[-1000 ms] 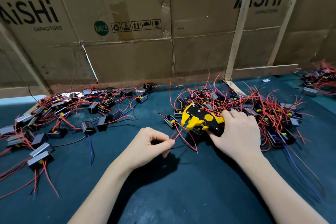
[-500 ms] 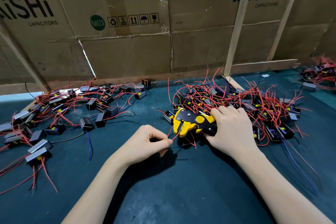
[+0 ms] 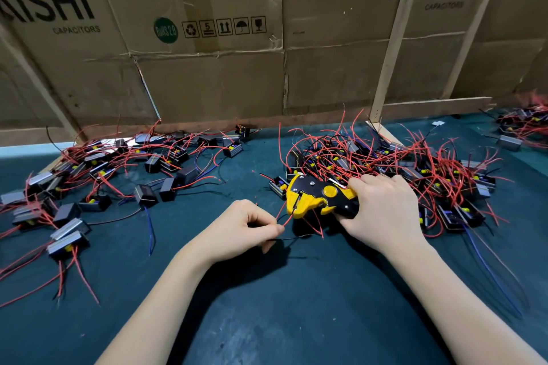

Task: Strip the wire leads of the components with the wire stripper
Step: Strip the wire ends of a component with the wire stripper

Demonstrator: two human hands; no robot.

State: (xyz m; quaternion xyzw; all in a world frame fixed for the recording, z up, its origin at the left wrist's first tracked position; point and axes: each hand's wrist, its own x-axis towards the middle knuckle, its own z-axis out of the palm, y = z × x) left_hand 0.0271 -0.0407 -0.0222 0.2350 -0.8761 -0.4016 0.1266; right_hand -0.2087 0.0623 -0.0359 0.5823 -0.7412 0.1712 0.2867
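The right hand (image 3: 382, 210) was curled round the handles of the yellow-and-black stripper (image 3: 317, 198), gripping it; the handles themselves were hidden under the fingers and palm, so only the head showed. The tool's head pointed left, low over the green mat (image 3: 267, 320), at the near edge of the right pile (image 3: 394, 163) of black components with red leads.

The left hand (image 3: 237, 227) was closed in a pinch, thumb and forefinger holding a red lead (image 3: 287, 220) that ran up and to the right into the stripper's head. Whether the lead's tip sat between the blades or only lay against them could not be made out; the mouth there was dark and small. A thin black wire (image 3: 292, 237) trailed from under the same hand toward the right, and it seemed to be held too, though the fingers covered that part. The component these leads belonged to was hidden beneath the stripper and the right hand.

A second group of components, the left pile (image 3: 98, 175), lay well apart along the cardboard wall (image 3: 207, 83); its near units were motion-blurred. A third cluster (image 3: 525, 130) at the far right was cut off by the frame's edge. Both forearms ran out of the bottom of the view.
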